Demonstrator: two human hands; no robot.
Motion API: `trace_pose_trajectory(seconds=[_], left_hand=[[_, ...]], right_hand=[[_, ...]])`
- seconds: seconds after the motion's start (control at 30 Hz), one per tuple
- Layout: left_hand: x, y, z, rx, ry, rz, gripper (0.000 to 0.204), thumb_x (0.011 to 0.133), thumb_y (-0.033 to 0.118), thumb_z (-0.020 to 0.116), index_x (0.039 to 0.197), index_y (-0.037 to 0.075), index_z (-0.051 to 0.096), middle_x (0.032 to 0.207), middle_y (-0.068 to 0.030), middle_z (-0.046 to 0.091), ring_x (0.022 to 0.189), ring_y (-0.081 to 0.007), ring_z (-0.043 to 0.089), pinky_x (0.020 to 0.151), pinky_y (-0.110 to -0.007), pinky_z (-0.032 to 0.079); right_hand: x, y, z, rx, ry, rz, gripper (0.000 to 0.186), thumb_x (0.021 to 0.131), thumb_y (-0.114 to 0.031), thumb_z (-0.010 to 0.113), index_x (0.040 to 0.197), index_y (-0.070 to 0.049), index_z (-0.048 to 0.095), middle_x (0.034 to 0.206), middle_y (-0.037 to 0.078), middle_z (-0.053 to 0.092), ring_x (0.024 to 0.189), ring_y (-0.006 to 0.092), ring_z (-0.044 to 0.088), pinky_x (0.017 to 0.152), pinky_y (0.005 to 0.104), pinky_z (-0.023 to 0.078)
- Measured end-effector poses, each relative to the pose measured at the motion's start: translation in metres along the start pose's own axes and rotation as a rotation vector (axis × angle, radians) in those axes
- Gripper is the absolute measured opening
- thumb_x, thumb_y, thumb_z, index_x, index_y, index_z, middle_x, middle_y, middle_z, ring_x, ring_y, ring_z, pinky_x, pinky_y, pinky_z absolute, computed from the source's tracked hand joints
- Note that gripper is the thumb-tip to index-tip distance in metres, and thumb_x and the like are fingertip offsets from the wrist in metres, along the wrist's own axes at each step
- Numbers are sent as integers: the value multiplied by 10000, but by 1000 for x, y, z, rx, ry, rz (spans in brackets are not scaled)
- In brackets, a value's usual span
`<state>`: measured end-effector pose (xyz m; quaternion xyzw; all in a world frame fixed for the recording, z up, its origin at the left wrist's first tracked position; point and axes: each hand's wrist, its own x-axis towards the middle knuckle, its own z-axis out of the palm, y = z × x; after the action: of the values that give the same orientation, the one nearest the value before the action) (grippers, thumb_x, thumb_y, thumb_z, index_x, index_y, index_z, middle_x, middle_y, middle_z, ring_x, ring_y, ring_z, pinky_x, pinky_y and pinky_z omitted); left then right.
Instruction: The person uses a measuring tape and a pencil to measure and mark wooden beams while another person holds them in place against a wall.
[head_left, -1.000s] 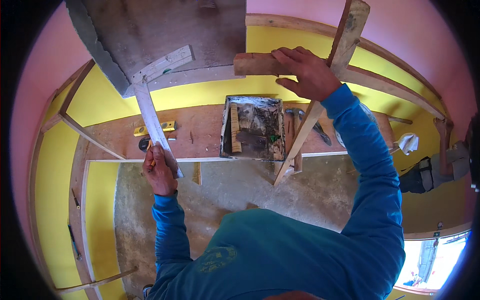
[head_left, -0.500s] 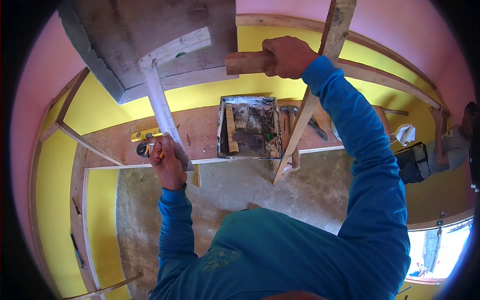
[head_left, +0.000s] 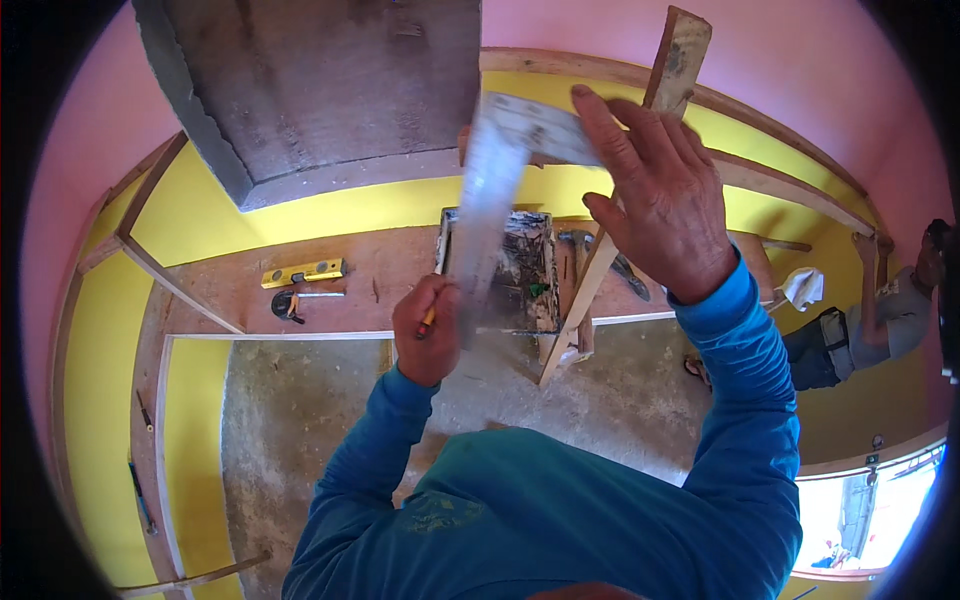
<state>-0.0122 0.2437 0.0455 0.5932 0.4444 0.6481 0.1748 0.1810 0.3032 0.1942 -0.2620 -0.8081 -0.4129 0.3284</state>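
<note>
My left hand (head_left: 428,330) is closed around the long arm of a metal carpenter's square (head_left: 490,195), blurred by motion. A pencil (head_left: 427,322) is tucked in the same hand. The square's short arm points right, toward my right hand (head_left: 668,190), which is open with its fingers spread. I cannot tell whether that hand touches the square. Behind my right hand a long wooden strut (head_left: 683,60) stands slanted. A short wood piece (head_left: 464,146) lies mostly hidden behind the square.
Below stands a plywood bench (head_left: 400,262) with a black tray (head_left: 548,222) of odds and ends, a yellow spirit level (head_left: 303,273), a tape measure (head_left: 287,306) and a hammer (head_left: 630,275). A brown panel (head_left: 330,90) hangs upper left. Another person (head_left: 880,310) is at the right.
My left hand has carried the square right, in front of the tray and the short wood piece. My right hand has let go of that piece, opened and moved right and lower.
</note>
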Motion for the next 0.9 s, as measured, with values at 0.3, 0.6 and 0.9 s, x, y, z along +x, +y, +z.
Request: trace_pose_trajectory(seconds=[0.3, 0.6, 0.9], left_hand=[[1, -30, -19, -264, -216, -88, 147, 816, 99, 425, 795, -21, 507, 647, -59, 506, 559, -118, 473, 507, -225, 384], [-3, -45, -104, -489, 110, -265, 201, 847, 174, 423, 919, 2, 501, 744, -71, 515, 597, -120, 495, 474, -232, 407], [-27, -35, -48, 354, -283, 2, 260, 688, 75, 590, 936, 22, 534, 776, -100, 512, 693, -176, 516, 543, -270, 422]], right_hand=[[-95, 19, 14, 373, -197, 433, 291, 600, -73, 600, 855, -60, 461, 688, 139, 530, 578, 338, 529, 476, 406, 425], [-251, -12, 27, 186, -706, 867, 295, 615, -99, 595, 869, -33, 461, 717, 193, 546, 642, 361, 535, 536, 432, 425], [-136, -40, 36, 738, -555, 649, 349, 642, -116, 574, 931, 6, 422, 695, 234, 521, 663, 400, 516, 551, 455, 394]])
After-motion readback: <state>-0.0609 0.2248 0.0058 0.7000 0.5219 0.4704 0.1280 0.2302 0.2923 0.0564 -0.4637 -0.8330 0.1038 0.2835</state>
